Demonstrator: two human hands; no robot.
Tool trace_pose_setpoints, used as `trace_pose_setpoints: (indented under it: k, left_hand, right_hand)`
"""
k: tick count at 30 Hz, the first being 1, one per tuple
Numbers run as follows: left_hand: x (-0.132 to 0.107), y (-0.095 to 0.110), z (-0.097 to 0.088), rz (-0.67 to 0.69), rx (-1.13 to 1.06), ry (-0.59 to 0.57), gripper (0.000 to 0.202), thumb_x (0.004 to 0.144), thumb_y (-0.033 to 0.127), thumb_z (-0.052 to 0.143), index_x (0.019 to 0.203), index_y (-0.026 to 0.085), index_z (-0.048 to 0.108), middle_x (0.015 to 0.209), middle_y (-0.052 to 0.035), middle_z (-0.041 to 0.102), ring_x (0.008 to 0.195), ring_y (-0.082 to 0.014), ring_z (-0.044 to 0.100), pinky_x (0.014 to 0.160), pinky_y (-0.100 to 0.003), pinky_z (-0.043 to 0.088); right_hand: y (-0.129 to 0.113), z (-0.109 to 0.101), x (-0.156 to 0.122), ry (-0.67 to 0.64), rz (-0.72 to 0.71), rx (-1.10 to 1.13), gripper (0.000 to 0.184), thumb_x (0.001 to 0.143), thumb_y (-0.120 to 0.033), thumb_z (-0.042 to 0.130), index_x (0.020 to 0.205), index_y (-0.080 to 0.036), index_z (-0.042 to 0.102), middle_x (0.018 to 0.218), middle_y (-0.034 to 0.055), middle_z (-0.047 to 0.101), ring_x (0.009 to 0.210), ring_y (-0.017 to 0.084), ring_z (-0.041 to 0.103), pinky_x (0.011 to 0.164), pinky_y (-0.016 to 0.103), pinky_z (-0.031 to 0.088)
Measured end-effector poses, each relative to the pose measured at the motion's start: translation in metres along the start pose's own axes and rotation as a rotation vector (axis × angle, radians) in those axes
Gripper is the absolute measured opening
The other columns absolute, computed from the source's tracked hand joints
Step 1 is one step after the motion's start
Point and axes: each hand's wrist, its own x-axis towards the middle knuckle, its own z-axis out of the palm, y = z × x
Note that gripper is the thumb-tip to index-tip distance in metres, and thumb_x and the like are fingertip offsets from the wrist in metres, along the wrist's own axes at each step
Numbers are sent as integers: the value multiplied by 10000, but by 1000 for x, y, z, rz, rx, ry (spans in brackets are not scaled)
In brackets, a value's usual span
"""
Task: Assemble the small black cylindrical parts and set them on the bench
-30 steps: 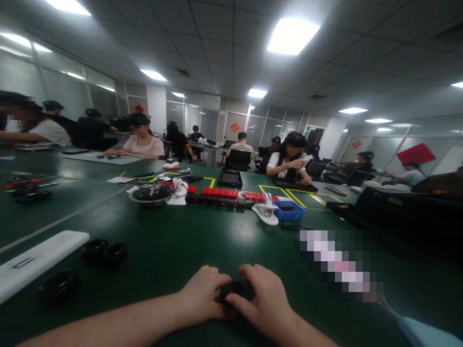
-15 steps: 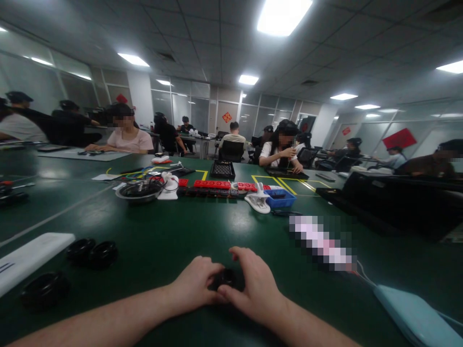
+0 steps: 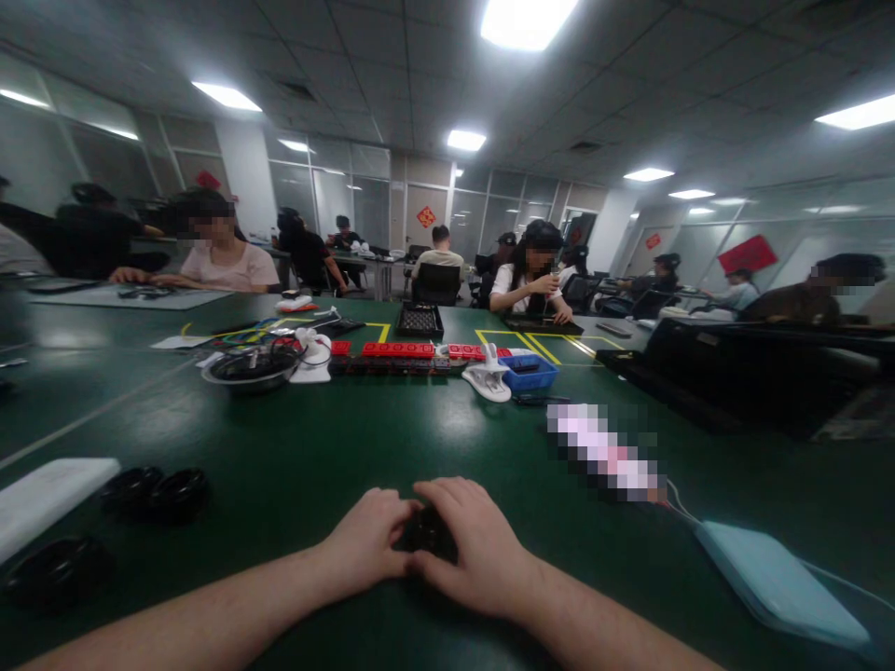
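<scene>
- So, black part (image 3: 432,533) sits between left hand (image 3: 369,539) and right hand (image 3: 482,545), over counter (image 3: 308,466).
- Both hands curled round, gripping it from either side.
- Pointing, long axis: mostly covered, can't tell.

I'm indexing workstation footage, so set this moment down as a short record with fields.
Left hand: fingers and thumb on a dark piece
Right hand: curled around the same piece from the other side
Dark piece shape: unclear, mostly covered
Left of hands: three black ring-like parts, white slab
Right of hands: light blue case
Farther back: metal bowl, blue bin
Surface: green tabletop
</scene>
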Motion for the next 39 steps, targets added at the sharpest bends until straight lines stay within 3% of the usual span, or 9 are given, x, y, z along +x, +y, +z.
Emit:
trace_pose_setpoints:
  k: [5, 9, 15, 19, 23, 29, 32, 36, 39]
  left_hand:
    - [-1, -1, 0, 41, -36, 8, 275, 700, 436, 607, 677, 181, 506, 594, 44, 469, 620, -161, 449, 598, -251, 281]
    - [-1, 5, -4, 16, -28, -2, 226, 685, 348, 603, 632, 173, 470, 588, 39, 456, 612, -160, 439, 590, -249, 287]
    - [-1, 8, -7, -16, -34, -33, 211, 681, 352, 598, 787, 172, 563, 618, 25, 481, 641, -184, 454, 613, -269, 315]
    - [0, 6, -5, 7, -25, -20, 246, 699, 412, 590, 730, 173, 538, 606, 28, 471, 624, -177, 446, 604, -268, 310]
    - [0, 7, -5, -21, -20, -29, 206, 673, 319, 591, 623, 173, 456, 609, 29, 468, 618, -165, 440, 584, -254, 301]
    - [1, 1, -1, -5, -9, -26, 270, 691, 430, 593, 693, 173, 509, 641, 18, 493, 638, -177, 455, 604, -268, 314]
    - [0, -1, 1, -12, -10, -24, 250, 704, 424, 582, 725, 181, 528, 658, 18, 501, 652, -179, 460, 604, -266, 311]
    - [0, 3, -2, -24, -14, -28, 218, 693, 368, 587, 672, 173, 493, 635, 23, 483, 637, -169, 455, 587, -257, 300]
    - [-1, 7, -5, -25, -35, -34, 207, 694, 356, 583, 670, 173, 488, 610, 29, 479, 624, -167, 455, 582, -257, 291]
  right_hand:
    - [0, 1, 4, 43, 200, -69, 439, 682, -393, 662, 1021, -143, 539, 899, 81, 600, 822, 234, 531, 727, 352, 417]
    - [0, 4, 6, -38, 107, -81, 199, 712, -298, 620, 853, -164, 577, 804, 47, 603, 764, 208, 530, 703, 330, 412]
    - [-1, 5, 0, 68, 12, 10, 561, 665, -249, 623, 1173, -123, 421, 1113, 115, 530, 979, 238, 484, 852, 370, 384]
    - [-1, 8, 2, 3, 123, -94, 430, 690, -410, 648, 1007, -142, 534, 945, 94, 584, 859, 247, 514, 743, 378, 426]
    - [1, 9, 3, -91, 57, -64, 268, 724, -247, 608, 968, -154, 549, 893, 59, 598, 817, 205, 527, 732, 323, 438]
    - [-2, 2, 1, -1, 101, -46, 570, 694, -384, 655, 1167, -143, 447, 1107, 104, 527, 973, 246, 491, 822, 375, 421]
    - [-3, 2, 2, -3, 150, -67, 528, 691, -446, 660, 1089, -138, 498, 1025, 104, 557, 915, 247, 516, 768, 372, 444]
    - [0, 5, 3, -38, 86, -78, 253, 735, -302, 634, 923, -146, 567, 870, 69, 596, 800, 209, 539, 708, 326, 448]
    - [2, 4, 2, 19, 16, 4, 326, 716, -208, 594, 1031, -142, 537, 908, 72, 609, 810, 198, 549, 736, 315, 449]
